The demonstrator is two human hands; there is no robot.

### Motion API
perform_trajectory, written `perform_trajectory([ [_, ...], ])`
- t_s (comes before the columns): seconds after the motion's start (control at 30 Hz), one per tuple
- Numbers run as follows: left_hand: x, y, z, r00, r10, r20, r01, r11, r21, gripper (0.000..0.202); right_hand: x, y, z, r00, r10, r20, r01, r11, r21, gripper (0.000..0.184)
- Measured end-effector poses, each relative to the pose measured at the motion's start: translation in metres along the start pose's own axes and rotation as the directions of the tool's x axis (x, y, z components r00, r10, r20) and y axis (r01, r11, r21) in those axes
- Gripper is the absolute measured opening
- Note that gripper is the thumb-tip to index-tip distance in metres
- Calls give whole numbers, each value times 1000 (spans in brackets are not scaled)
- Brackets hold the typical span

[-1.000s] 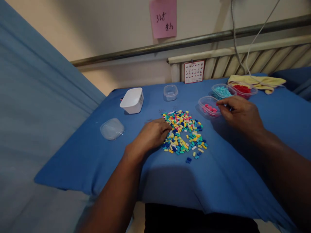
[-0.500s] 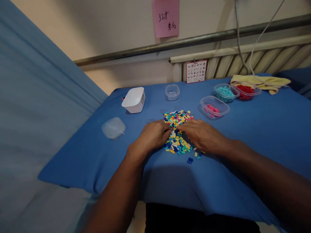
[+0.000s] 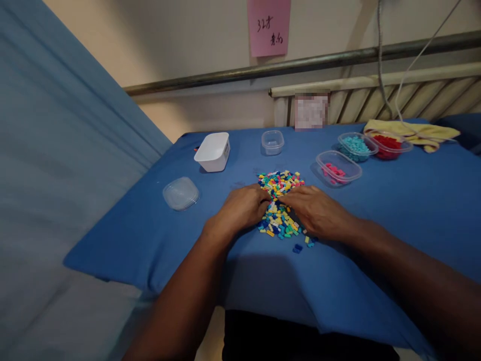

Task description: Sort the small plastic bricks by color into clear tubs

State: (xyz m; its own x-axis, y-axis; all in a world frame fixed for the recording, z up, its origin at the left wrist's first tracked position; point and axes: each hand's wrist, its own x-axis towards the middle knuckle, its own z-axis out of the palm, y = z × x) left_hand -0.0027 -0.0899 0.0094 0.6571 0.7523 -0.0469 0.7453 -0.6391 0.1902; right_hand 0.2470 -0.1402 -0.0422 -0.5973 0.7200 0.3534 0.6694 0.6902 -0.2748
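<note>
A pile of small coloured bricks (image 3: 280,183) lies in the middle of the blue-covered table (image 3: 394,200). My left hand (image 3: 242,206) rests on the pile's left edge with its fingers curled down onto the bricks. My right hand (image 3: 317,210) lies over the pile's right side, fingertips pinched together among the bricks. What either hand holds is hidden. A clear tub with pink bricks (image 3: 338,167) stands right of the pile. Behind it are a tub of light blue bricks (image 3: 356,146) and a tub of red bricks (image 3: 389,144).
A white box (image 3: 213,152) and a small clear tub (image 3: 272,142) stand at the back. A clear lid (image 3: 181,193) lies at the left. A yellow cloth (image 3: 417,131) lies at the back right. A blue curtain hangs at the left; a radiator and pipes run behind.
My right hand came back from the pink-brick tub to the pile and now sits on its right side. My left hand has stayed at the pile's left edge.
</note>
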Motion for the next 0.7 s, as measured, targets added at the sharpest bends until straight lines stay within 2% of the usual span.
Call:
perform_trajectory([
  [0.13,0,5,-3,1000,26,6,-26,1000,-1,32,-2,1,-5,999,-35,21,35,999,-16,39],
  [0.23,-2,8,-7,1000,-2,8,2,1000,-1,27,-7,3,-9,999,-49,8,50,998,-26,31],
  [0.37,0,8,-6,999,-35,-39,34,999,-9,18,-11,4,-6,997,-12,-72,13,1000,10,26],
  [0.5,8,5,2,993,-9,-118,13,999,37,19,-8,6,-1,986,52,-157,-43,997,61,29],
  [0.57,12,4,6,993,30,-111,-20,996,88,22,-5,7,0,988,75,-131,-68,996,62,30],
  [0.7,18,4,8,992,111,-51,-102,984,148,28,9,1,-5,990,130,51,-129,991,-18,29],
])
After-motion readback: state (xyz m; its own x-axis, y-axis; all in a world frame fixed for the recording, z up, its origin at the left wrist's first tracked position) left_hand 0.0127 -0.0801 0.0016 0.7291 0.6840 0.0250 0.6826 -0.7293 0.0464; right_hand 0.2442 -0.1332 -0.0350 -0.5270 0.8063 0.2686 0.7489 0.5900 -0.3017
